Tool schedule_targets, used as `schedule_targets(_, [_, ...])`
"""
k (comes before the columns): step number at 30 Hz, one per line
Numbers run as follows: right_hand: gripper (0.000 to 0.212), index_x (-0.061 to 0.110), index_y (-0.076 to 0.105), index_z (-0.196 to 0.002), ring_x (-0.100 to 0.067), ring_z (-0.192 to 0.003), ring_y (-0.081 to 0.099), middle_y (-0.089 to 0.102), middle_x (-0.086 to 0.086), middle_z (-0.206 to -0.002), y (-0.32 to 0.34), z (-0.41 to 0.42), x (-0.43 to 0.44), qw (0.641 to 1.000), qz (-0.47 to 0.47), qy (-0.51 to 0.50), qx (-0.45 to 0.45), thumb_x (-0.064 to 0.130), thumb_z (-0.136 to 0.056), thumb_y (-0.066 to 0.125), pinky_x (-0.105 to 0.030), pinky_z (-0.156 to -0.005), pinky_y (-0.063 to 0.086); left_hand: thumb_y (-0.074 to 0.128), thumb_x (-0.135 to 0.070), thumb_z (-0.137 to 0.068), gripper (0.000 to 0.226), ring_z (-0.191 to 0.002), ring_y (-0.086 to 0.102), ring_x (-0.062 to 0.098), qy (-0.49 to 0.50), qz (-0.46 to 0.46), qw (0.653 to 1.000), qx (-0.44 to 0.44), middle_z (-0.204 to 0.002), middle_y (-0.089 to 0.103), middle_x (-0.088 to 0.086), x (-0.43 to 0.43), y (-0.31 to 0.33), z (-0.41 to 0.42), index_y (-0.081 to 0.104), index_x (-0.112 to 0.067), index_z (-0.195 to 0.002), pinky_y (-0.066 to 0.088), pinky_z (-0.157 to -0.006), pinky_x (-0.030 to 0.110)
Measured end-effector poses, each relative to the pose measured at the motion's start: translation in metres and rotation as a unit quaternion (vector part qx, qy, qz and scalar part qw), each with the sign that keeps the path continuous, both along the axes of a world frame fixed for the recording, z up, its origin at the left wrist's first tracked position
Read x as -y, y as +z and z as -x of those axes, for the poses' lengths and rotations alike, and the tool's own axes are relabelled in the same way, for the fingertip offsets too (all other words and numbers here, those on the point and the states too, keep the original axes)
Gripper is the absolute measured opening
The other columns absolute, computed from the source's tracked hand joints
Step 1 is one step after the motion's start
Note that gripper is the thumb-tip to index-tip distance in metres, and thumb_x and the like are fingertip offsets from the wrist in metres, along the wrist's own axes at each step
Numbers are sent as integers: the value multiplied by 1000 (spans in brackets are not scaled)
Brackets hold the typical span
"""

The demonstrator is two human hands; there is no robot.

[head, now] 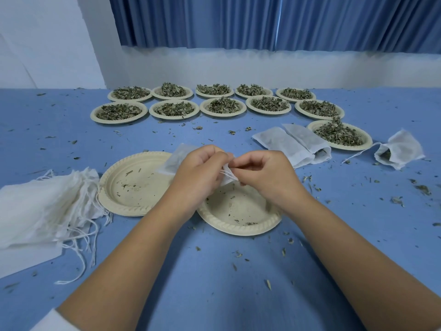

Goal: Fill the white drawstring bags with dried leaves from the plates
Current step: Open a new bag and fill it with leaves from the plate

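as left hand (198, 174) and right hand (266, 176) pinch the mouth and strings (228, 174) of a white drawstring bag (173, 161) above an emptied plate (238, 212), it looks like the cinching step, next wanting a steady pull on those strings.

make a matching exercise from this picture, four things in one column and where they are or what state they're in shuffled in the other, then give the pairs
Column one
1. pile of flat bags
2. bag being held
3. nearest plate
4. lone bag

Column two
A. far right, leaves in its mouth
B. almost bare
C. far left, stacked
D. pinched by left hand and right hand

Pairs: 1-C, 2-D, 3-B, 4-A
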State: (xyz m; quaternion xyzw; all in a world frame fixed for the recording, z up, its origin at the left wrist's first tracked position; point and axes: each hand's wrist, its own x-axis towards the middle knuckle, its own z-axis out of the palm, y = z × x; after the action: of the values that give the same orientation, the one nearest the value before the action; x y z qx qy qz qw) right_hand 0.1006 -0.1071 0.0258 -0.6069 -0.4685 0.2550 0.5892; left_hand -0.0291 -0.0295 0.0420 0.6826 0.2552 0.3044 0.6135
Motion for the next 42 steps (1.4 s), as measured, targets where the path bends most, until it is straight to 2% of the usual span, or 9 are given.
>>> schedule_targets(4, [22, 22, 67, -88, -9, -66, 56, 65, 3, -88, -1, -1, -2, 997, 14, -60, 35, 12, -75, 81, -17, -65, 48, 51, -11, -95, 36, -37, 24, 6, -6, 15, 1000, 25, -43, 32, -11, 0, 1, 1, 53, -20, -60, 21, -37, 17])
schedule_targets(9, [33, 12, 63, -122, -22, -101, 71, 72, -6, -112, 0, -7, 0, 981, 124, 83, -126, 15, -90, 68, -36, -85, 59, 46, -9, -96, 52, -37, 22, 7, -30, 29, 998, 50, -43, 31, -10, 0, 3, 2, 54, -26, -47, 18, -39, 17])
schedule_targets(12, [24, 7, 70, -111, -31, -97, 71, 75, -11, -102, -1, -6, 0, 980, 113, 90, -136, 14, -88, 69, -36, -84, 59, 47, -8, -96, 50, -37, 21, 7, -32, 27, 998, 49, -44, 30, -9, 1, 5, 3, 53, -25, -49, 19, -38, 17])
schedule_targets(19, [9, -5, 67, -82, -11, -56, 64, 67, -5, -63, -2, -1, -3, 993, 74, 4, -92, 1, -80, 74, -19, -55, 51, 57, -15, -92, 23, -47, 42, 4, -24, -71, 997, 9, -55, 50, -5, 10, 4, 1, 55, -4, -72, 34, -47, 13])
schedule_targets(25, [40, 17, 39, -52, -2, -40, 30, 33, 15, -40, -5, 5, -9, 990, 91, -90, 53, -3, -77, 62, -12, -40, 24, 57, -20, -91, 26, -69, 48, 20, -49, -91, 994, -30, -59, 54, -7, 14, -3, -2, 59, -20, -65, 39, -71, 35])
schedule_targets(29, [25, 2, 47, -60, -4, -51, 36, 42, 2, -53, -7, 6, -9, 989, 81, -100, 74, 1, -80, 62, -18, -49, 31, 58, -18, -93, 28, -64, 44, 17, -32, -91, 995, -32, -59, 51, -5, 11, -3, -3, 59, -22, -65, 38, -68, 35])
schedule_targets(34, [19, 0, 73, -90, -20, -84, 72, 75, -13, -86, -4, 6, -6, 990, 85, 50, -96, 14, -95, 61, -29, -79, 59, 57, -18, -92, 31, -54, 44, 8, 21, -57, 998, 13, -56, 49, -9, 4, 0, -1, 55, -23, -61, 39, -58, 24])
schedule_targets(37, [23, 8, 76, -89, -16, -83, 73, 76, -6, -86, -1, 2, -4, 977, 82, 100, -170, 13, -98, 55, -23, -77, 58, 52, -14, -94, 28, -39, 32, 1, 32, -41, 998, 23, -47, 39, -13, 3, 2, 1, 50, -16, -67, 27, -42, 14])
schedule_targets(42, [15, 2, 74, -93, -18, -81, 72, 75, -12, -89, -4, 1, -4, 986, 66, 62, -139, 10, -95, 61, -23, -70, 57, 50, -9, -94, 30, -37, 27, 2, -4, -22, 999, 27, -45, 36, -12, 8, 4, 1, 50, -14, -65, 24, -38, 13])
